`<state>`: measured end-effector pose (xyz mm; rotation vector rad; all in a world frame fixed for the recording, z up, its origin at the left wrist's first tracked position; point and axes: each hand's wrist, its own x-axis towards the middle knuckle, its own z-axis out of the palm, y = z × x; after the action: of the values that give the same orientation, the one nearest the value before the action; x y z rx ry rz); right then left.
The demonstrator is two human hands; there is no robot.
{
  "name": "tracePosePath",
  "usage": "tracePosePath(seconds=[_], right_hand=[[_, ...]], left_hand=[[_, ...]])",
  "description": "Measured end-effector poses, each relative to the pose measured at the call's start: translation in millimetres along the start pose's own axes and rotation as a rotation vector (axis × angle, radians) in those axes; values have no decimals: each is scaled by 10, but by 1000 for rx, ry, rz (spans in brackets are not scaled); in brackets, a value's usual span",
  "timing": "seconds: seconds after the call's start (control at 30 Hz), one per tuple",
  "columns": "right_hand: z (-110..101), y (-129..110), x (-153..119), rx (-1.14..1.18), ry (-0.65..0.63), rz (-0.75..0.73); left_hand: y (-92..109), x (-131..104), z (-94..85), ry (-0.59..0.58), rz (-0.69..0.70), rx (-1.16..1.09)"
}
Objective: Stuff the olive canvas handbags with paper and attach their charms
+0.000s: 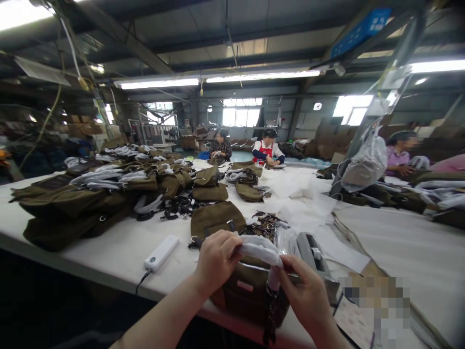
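Observation:
An olive-brown bag (236,299) stands at the table's front edge, with a zip, a small light label and dark straps hanging at its right side. Its handle (259,248) is covered in soft white wrapping and arches over the top. My left hand (218,257) pinches the left end of this wrapped handle. At the handle's right end, the fingers and thumb of my right hand (303,283) are closed on the white wrapping. The bag's raised olive flap (214,218) lies behind my left hand.
A white power bank (162,253) with a cable lies left of the bag. A grey tape dispenser (312,252) and metal clasps with straps (267,225) are close by. Piled olive bags (83,203) cover the table's left. Several people sit farther back.

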<state>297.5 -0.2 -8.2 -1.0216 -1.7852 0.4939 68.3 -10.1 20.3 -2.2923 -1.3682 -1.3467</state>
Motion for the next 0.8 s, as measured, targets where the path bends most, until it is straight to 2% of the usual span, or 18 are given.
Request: tracePosePath(seconds=[0.1,0.2,0.3,0.47,0.57,0.67,0.73,0.8], right_hand=[[-64,-3,56,147,-174,43],[-104,51,113,343,-351,107],[-99,110,144,528,-413,188],[-60,128,112,751,-371,331],[-55,158,88,794,-300,382],[-85,218,86,621,-203,281],[-122,237,95,382,-123,148],[-153,219,102,185,-51,33]], left_hand=[[-39,46,-78,-94,15,-100],[-114,138,-114,-211,-126,-294],[-219,256,-124,-316,-240,-502],[-327,307,-139,-595,-313,-821],[-346,245,-111,-682,-439,-961],[-342,210,-78,-638,-522,-1007],[-307,226,-86,-573,-471,-958],[-226,266,-121,-492,-353,-822]])
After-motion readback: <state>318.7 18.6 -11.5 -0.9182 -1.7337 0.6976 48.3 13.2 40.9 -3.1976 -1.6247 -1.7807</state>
